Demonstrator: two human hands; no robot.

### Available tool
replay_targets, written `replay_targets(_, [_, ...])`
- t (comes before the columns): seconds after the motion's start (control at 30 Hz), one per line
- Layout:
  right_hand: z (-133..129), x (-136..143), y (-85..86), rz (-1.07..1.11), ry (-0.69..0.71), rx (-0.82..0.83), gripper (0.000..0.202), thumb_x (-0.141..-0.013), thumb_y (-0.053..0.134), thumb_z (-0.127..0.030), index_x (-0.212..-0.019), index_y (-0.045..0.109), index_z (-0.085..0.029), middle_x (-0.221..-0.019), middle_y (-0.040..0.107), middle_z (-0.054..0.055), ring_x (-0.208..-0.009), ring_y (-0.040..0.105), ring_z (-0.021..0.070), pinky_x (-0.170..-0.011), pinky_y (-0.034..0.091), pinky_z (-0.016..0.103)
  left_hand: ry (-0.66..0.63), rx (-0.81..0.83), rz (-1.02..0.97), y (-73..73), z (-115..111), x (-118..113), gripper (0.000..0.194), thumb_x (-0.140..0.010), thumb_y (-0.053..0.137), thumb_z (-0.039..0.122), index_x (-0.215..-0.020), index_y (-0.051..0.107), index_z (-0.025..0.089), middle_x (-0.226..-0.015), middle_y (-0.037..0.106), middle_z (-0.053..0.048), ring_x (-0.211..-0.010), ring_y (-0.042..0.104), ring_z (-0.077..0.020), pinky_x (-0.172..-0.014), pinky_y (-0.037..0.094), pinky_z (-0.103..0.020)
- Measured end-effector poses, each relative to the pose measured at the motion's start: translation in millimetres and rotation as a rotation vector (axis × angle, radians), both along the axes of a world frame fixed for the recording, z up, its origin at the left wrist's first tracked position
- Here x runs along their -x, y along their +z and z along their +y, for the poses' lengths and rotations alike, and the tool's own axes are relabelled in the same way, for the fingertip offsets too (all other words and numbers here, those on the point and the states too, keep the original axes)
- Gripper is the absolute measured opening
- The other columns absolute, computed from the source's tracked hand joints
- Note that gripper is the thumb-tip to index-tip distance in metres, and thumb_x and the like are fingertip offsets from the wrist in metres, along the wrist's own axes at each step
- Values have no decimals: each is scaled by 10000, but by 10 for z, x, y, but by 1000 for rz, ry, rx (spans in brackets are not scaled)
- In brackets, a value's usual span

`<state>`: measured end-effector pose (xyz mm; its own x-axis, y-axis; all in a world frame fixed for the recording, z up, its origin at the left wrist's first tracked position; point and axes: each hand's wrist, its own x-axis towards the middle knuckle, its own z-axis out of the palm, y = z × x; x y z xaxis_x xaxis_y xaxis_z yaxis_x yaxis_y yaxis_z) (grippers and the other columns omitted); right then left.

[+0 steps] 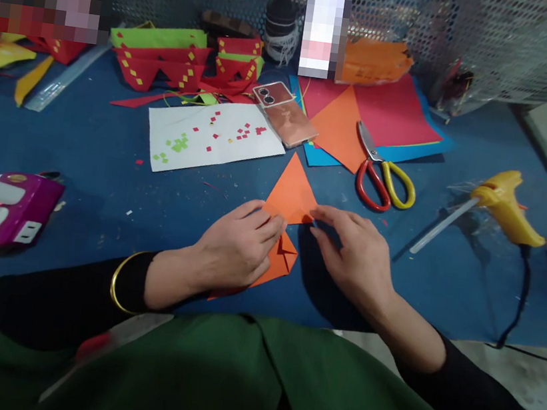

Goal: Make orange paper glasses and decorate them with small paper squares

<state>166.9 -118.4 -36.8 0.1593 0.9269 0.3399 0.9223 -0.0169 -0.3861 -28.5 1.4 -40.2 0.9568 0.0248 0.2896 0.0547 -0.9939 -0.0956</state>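
Near the table's front edge lies a folded orange paper point(291, 190), its pointed end facing away from me and small creased flaps showing lower down. My left hand point(243, 241) covers the paper's left side, fingers curled and pressed on it near the middle. My right hand point(356, 246) pinches the right corner of the upper triangle between thumb and forefinger. Part of the paper is hidden under my left hand. Beyond it, a white sheet point(187, 130) carries small green and red paper squares.
Scissors point(373, 154) with red and yellow handles lie right of centre, near a phone point(290, 116) and coloured sheets point(376, 111). A yellow glue gun point(506, 202) is at the right. Purple box point(18, 212) at the left; red-green paper shapes point(159, 59) behind.
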Motion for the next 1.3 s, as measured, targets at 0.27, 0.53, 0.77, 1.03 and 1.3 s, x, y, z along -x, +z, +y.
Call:
replay_targets(0.27, [424,98,177,219,-233,512,194,-837,706,-367,-798,579,-225,-760,679,-20,-679,588,156,-564,339,263,8,38,-21,8,-11,4,392,-877,521,204,-1173,706,24,-1135,721,-137,-978,621,-262,-1022,443,-435])
replay_targets(0.53, [535,54,215,133,-209,645,188,-827,731,-377,-819,607,-236,-726,655,-29,-646,537,143,-540,302,258,-2,29,8,10,-23,10,398,-904,498,230,-1162,714,17,-1116,718,-164,-996,623,-271,-1095,397,-455])
replay_targets(0.77, [616,44,263,192,-238,702,178,-774,764,-309,-779,607,-225,-716,644,-32,-655,542,139,-550,326,268,-16,-6,25,7,-44,20,410,-939,453,240,-1146,727,16,-1192,701,-183,-1034,622,-282,-1130,373,-487])
replay_targets(1.03, [589,-60,164,380,-217,650,165,-761,744,-231,-804,585,-215,-667,587,-48,-597,494,114,-543,314,260,-13,-5,28,21,-38,28,417,-940,452,238,-1159,722,8,-1198,700,-179,-1033,621,-285,-1128,367,-495])
replay_targets(1.3, [544,-160,89,545,-196,586,175,-720,705,-148,-766,548,-210,-576,500,-77,-522,461,97,-502,324,243,-4,-9,36,10,-36,23,401,-924,471,229,-1154,721,17,-1193,697,-175,-1026,618,-280,-1143,339,-498])
